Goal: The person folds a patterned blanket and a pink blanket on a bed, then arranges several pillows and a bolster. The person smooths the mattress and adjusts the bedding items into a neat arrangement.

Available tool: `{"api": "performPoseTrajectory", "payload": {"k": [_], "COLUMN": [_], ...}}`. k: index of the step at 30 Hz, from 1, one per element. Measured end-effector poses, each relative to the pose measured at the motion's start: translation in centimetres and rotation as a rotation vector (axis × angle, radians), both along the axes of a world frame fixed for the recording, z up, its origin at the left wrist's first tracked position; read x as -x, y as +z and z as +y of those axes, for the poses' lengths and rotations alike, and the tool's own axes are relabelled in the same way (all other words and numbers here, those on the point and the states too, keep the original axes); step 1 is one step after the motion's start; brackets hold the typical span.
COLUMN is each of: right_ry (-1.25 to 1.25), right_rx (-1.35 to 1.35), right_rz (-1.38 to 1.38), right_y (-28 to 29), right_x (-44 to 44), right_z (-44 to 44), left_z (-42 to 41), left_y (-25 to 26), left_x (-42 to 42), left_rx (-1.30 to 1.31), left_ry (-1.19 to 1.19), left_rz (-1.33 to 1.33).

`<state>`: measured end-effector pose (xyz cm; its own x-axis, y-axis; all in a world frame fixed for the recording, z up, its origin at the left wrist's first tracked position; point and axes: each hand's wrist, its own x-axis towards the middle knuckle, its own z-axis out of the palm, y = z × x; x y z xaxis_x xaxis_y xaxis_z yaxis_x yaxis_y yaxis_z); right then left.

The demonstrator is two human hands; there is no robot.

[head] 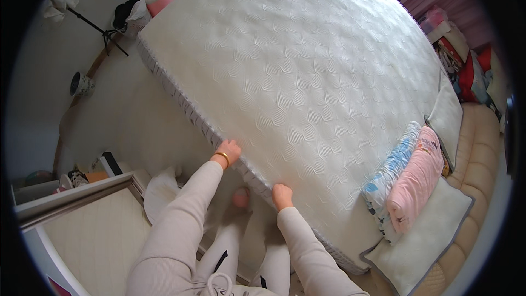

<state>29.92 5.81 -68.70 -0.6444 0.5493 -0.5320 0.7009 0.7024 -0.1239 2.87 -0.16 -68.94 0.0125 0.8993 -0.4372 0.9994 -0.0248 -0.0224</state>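
A white mattress surface (312,74) with embossed fan-shaped patterns stretches out before me; I cannot tell whether it is a fitted cover or the mattress itself. Its side is a grey-white, puckered band (181,94). My left hand (228,152), wearing a gold-coloured bangle on the wrist, is closed over the near top edge. Farther right along that edge, my right hand (282,195) is closed in a fist on it. The fingertips of both hands are partly hidden. Below the edge, a pink slipper (241,197) shows on one foot.
At the right lie a rolled pink quilt (415,181), a blue-and-white quilt (390,172) and grey-edged pillows (423,238), beside a padded beige headboard (476,160). A patterned bin (82,84) and black tripod (106,35) stand left. A white-framed cabinet (94,230) is close behind me.
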Motion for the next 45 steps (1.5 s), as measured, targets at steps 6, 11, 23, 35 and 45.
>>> {"api": "performPoseTrajectory", "payload": {"k": [6,11,23,35,45], "right_ry": [0.104,0.101,0.115,0.238,-0.103], "right_rx": [0.025,0.033,0.165,0.222,0.472], "right_rz": [-0.025,-0.097,-0.301,-0.034,-0.062], "right_y": [0.3,-0.1,-0.9,1.5,-3.0], "right_x": [-0.3,0.5,2.3,33.4,48.6], "right_z": [0.0,-0.9,-0.9,5.8,0.4], "left_z": [1.1,2.5,3.5,-1.3,-5.0], "left_y": [-0.2,0.3,-1.0,-8.6,-1.8], "left_x": [-0.1,0.0,0.0,1.1,43.2], "left_rx": [0.157,0.34,0.391,-0.21,-0.767], "left_ry": [0.046,0.007,0.1,0.63,0.633], "left_rz": [-0.106,-0.112,-0.174,-0.829,-0.17]}}
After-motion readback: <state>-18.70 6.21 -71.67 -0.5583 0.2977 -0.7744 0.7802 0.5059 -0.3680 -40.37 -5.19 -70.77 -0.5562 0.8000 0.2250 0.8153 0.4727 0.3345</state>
